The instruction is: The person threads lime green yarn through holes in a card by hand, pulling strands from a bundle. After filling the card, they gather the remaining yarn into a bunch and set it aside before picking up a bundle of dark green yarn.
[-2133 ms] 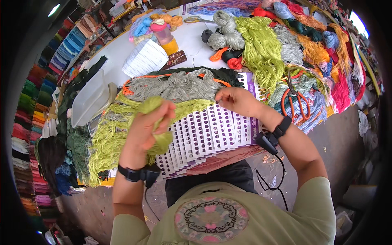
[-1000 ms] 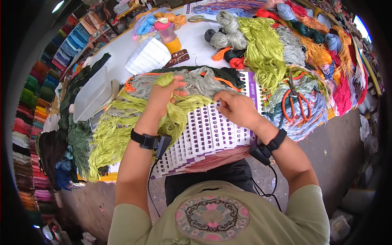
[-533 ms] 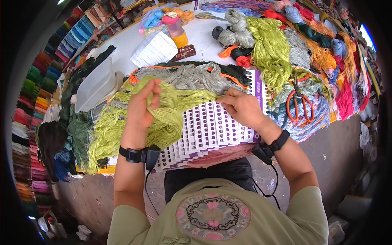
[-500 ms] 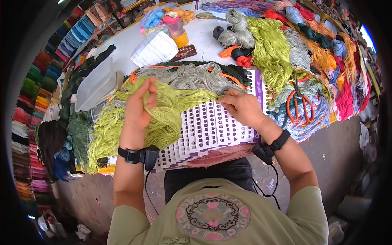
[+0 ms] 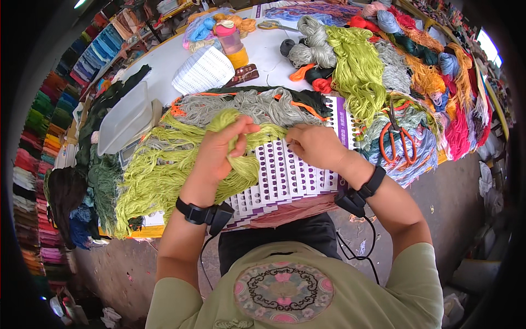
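Note:
A bundle of lime-green embroidery thread [image 5: 164,181] spreads across the left part of the hole-punched white cards [image 5: 282,170]. My left hand [image 5: 222,148] is closed around a loop of this thread, with the fingers curled toward the right. At the upper right of the cards, my right hand [image 5: 315,145] is pinched on the thread's narrow end beside the holes. Its fingertips are partly hidden under the hand. Grey thread [image 5: 241,107] lies along the top of the cards, mixed with dark green and orange strands.
Orange-handled scissors [image 5: 397,142] rest on mixed thread to the right. More lime-green thread [image 5: 356,66] lies behind them. A clear plastic tray [image 5: 126,118] leans at left, near a white printed sheet [image 5: 203,70] and a pink-lidded bottle [image 5: 230,38]. Thread shelves [image 5: 46,181] line the left side.
My left hand has moved right, toward my right hand, and its fingers have closed further round the lime-green thread. My right hand stays at about the same place on the cards.

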A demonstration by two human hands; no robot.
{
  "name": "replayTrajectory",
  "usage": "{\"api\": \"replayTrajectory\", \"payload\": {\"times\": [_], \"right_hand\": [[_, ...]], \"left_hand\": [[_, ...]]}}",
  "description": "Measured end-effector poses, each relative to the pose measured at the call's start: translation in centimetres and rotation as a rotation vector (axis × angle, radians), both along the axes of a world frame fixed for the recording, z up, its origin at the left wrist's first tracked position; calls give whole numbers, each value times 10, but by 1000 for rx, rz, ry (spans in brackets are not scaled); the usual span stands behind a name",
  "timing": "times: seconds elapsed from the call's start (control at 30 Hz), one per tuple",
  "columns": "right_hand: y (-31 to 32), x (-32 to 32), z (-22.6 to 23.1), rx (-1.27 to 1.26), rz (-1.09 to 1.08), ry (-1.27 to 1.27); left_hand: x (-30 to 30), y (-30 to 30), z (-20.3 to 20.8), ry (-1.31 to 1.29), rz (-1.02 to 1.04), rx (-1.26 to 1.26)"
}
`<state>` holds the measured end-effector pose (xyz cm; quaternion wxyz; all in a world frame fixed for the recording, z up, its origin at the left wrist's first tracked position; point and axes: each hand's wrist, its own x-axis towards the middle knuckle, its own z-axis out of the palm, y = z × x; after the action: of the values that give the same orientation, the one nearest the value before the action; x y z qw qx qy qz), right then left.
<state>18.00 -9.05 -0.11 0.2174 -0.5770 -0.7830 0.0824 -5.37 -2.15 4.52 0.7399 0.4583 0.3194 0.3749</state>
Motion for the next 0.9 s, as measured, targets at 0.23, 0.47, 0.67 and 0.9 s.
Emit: {"api": "replayTrajectory", "payload": {"times": [0.23, 0.47, 0.67, 0.9], "right_hand": [[3, 10, -13, -143, -72, 456], [5, 14, -18, -85, -9, 597], [5, 16, -18, -88, 7, 639], [2, 9, -16, 41, 31, 455]], "left_hand": [[38, 0, -19, 364, -21, 168], [59, 3, -32, 773, -97, 285], [61, 10, -49, 486, -97, 22], [57, 8, -44, 1233, 6, 960]]}}
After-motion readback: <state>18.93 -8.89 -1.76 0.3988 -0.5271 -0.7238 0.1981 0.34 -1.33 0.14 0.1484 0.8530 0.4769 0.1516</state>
